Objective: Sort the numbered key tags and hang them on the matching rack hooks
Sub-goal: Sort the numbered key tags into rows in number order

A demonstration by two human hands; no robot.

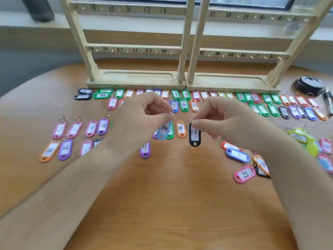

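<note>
Wooden table [162,204]. Upper centre: two wooden racks, left rack [137,79] and right rack [232,82], bases touching. Just below them: rows of coloured key tags [184,105]. More tags at left and right. Upper right: black stack [309,85], markers [328,103].

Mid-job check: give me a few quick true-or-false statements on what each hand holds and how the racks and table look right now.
1. The left hand pinches a pale blue tag marked 34. True.
2. The right hand holds a green tag. False: it holds a black tag marked 33 by its ring.
3. Tags already hang on the hooks of the wooden racks. False: the hooks in view are bare, and the other tags lie on the table.
4. A pink tag marked 37 lies on the table beside the right forearm. True.
</note>
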